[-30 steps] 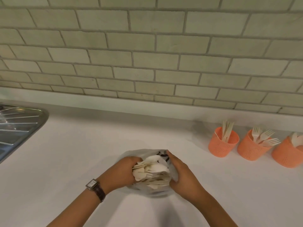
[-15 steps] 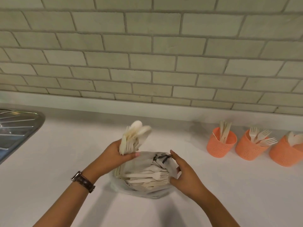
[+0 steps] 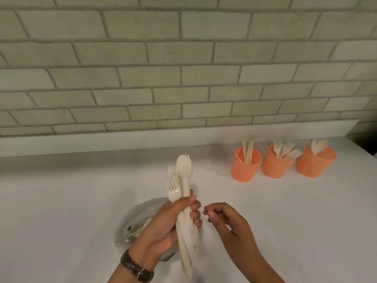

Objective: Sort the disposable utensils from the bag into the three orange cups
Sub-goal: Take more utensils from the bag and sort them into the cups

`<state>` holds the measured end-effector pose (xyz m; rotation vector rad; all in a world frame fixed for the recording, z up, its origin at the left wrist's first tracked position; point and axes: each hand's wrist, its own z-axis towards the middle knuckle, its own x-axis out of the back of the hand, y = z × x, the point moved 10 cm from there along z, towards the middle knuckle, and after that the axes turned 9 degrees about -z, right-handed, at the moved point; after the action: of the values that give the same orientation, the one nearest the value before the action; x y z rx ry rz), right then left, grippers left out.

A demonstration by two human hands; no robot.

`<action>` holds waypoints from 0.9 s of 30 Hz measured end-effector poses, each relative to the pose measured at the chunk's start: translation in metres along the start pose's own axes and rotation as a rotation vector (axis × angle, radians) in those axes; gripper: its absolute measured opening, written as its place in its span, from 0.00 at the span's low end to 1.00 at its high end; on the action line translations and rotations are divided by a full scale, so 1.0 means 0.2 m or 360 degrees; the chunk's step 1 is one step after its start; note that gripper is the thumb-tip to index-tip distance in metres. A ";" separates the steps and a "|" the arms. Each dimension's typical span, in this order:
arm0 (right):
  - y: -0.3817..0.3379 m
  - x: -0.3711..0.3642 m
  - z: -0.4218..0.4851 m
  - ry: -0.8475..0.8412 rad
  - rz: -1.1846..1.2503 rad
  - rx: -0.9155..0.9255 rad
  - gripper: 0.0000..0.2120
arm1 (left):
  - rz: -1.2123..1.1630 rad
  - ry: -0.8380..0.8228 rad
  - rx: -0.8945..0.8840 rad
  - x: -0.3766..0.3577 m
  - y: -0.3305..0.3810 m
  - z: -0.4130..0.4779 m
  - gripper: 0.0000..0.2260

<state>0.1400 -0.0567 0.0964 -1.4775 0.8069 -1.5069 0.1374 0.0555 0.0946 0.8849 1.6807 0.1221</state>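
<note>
My left hand (image 3: 163, 227) grips a bundle of cream disposable utensils (image 3: 183, 201) upright above the counter, fork heads pointing up. Behind that hand lies the clear plastic bag (image 3: 134, 221), partly hidden, with a few utensils still inside. My right hand (image 3: 226, 221) hovers just right of the bundle, fingers loosely curled and holding nothing. Three orange cups stand at the back right: the left cup (image 3: 245, 170) holds knives, the middle cup (image 3: 275, 167) holds forks, the right cup (image 3: 315, 163) holds spoons.
The white counter (image 3: 71, 211) runs left and forward of the bag. A pale brick-tiled wall (image 3: 183, 78) rises behind the cups. The counter's right end (image 3: 363, 148) lies just past the right cup.
My left hand has lifted a bundle of utensils out of the bag and carried it right, in front of me. My right hand let go of the bag and rose beside the bundle.
</note>
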 end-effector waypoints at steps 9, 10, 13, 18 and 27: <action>0.14 0.35 -0.12 0.0312 0.0415 -0.0355 0.08 | 0.0848 0.0164 0.0047 -0.10 -0.33 0.16 0.10; 0.16 0.37 -0.12 0.0293 0.0370 -0.0376 0.07 | 0.0904 0.0181 0.0035 -0.11 -0.36 0.18 0.11; 0.26 0.44 -0.10 0.0244 0.0287 -0.0511 0.09 | 0.0968 0.0227 -0.0028 -0.16 -0.44 0.25 0.12; 0.46 0.60 -0.04 0.0015 0.0382 -0.0724 0.08 | 0.0895 0.0238 -0.0027 -0.28 -0.62 0.39 0.19; 0.75 1.10 0.09 -0.0325 0.0241 -0.0576 0.18 | 0.0819 0.0697 -0.0376 -0.58 -0.96 0.77 0.18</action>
<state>0.1916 -0.3163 0.0611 -1.7561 1.0795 -1.1157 0.1840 -0.2064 0.0394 1.1466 1.7456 0.9009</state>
